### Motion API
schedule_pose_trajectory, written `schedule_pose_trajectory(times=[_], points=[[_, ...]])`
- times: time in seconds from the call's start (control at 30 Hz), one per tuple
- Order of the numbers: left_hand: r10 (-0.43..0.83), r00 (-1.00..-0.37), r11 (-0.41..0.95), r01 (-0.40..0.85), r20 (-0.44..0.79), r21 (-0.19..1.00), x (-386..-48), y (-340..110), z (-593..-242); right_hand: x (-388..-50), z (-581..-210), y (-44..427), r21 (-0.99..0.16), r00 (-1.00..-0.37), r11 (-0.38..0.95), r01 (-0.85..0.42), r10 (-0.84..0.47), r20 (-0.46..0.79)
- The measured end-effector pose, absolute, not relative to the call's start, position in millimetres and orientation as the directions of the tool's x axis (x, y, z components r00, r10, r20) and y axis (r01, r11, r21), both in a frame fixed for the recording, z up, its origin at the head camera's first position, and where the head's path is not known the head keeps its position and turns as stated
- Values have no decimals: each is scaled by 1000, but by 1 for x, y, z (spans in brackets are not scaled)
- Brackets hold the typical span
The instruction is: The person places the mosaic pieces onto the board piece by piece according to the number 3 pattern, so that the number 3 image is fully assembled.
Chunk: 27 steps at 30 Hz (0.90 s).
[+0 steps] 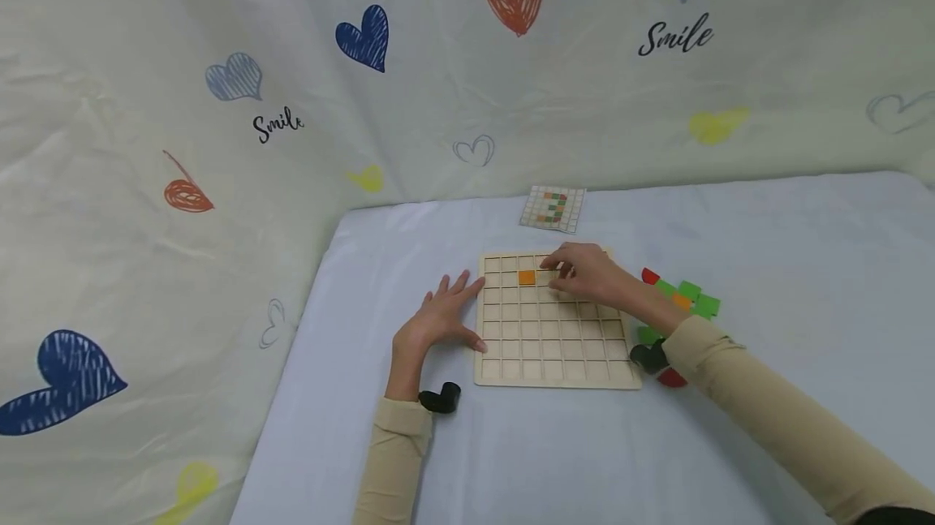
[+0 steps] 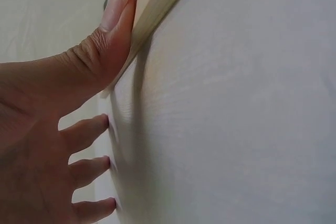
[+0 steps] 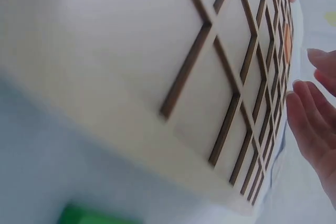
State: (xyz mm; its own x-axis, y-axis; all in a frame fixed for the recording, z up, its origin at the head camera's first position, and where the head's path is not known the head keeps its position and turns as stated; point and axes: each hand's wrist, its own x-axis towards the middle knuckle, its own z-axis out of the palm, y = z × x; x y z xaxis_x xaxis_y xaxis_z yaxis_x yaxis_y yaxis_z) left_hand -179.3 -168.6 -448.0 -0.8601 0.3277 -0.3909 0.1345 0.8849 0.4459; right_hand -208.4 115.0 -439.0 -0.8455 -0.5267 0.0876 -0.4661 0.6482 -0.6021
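Near frame centre, the orange tile (image 1: 527, 277) lies just frame-left of the right hand (image 1: 588, 273), digits parted; the splayed left hand (image 1: 437, 319) touches the grid board (image 1: 551, 330).

Head cam: soft, even lt.; faint shadow on tabletop (image 1: 548, 444), 4 o'clock. L wrist: dim, greyish. R wrist: board (image 3: 131, 64) blurred ~10 o'clock, green pc. (image 3: 92, 217) OOF at 7 o'clock.
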Motion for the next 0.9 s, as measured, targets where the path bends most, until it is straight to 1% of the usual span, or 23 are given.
schedule_pose_trajectory(times=[0.2,0.57,0.77,0.9], points=[[325,-861,883,129,-391,451,-180,-170,-448,-202,-438,130,-580,-850,668,-466,-520,84],[322,-864,883,126,-388,453,-180,-171,-447,-194,-436,159,-552,-880,719,-423,-472,61],[323,-865,878,122,-384,462,-178,-170,-445,-188,-436,172,-545,-881,721,-428,-467,75],[325,-864,878,125,-384,461,-178,-169,-448,-183,-435,182,-550,-894,732,-402,-443,65]])
